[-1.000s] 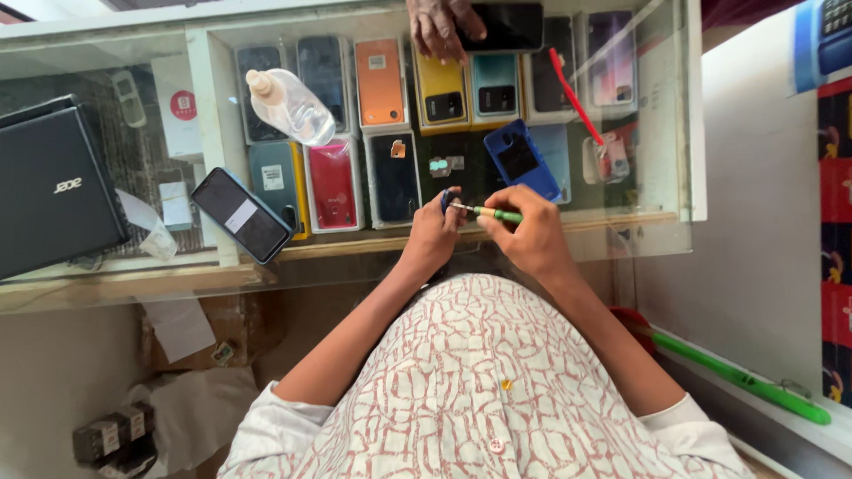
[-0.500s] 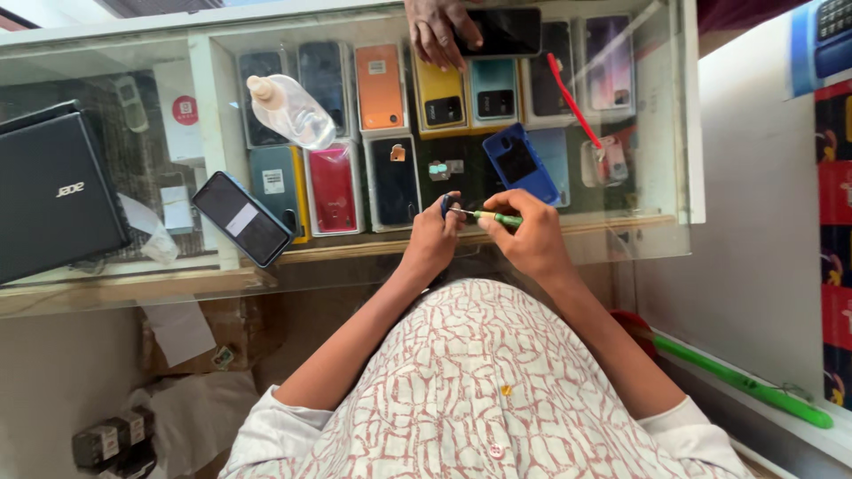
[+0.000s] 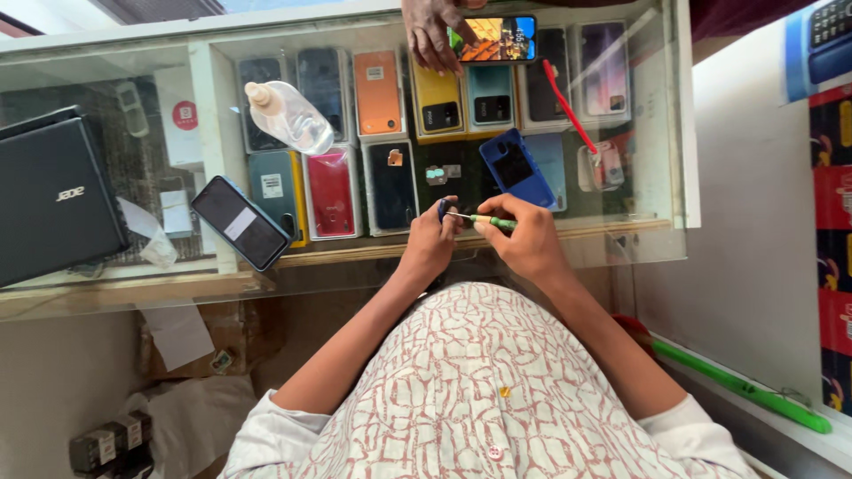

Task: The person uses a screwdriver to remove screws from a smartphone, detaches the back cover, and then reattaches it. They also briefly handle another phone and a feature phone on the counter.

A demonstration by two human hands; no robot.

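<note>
A thin green-handled screwdriver (image 3: 484, 219) is being held at the near edge of the glass-topped desk (image 3: 621, 239) by the right hand (image 3: 530, 241), whose fingers (image 3: 497, 208) are being kept narrow around the handle. Its metal tip is being pointed at a small dark blue part (image 3: 442, 209), which is being pinched between the fingers of the left hand (image 3: 430, 244). Both hands are being kept close together over the middle of the near edge.

Just beyond the right hand, a blue phone case (image 3: 517, 168) is lying tilted on the glass. A black phone (image 3: 240, 222) is lying slanted toward the left part of the near edge, and a clear plastic bottle (image 3: 288, 115) is lying on its side behind it. A black laptop (image 3: 53, 200) is resting at the left edge. Rows of coloured phone covers (image 3: 377, 93) are being displayed under the glass. At the far edge, a lit phone (image 3: 497, 38) is being held by another person's hand (image 3: 430, 35). A red toothbrush (image 3: 568, 106) is lying slanted toward the right edge.
</note>
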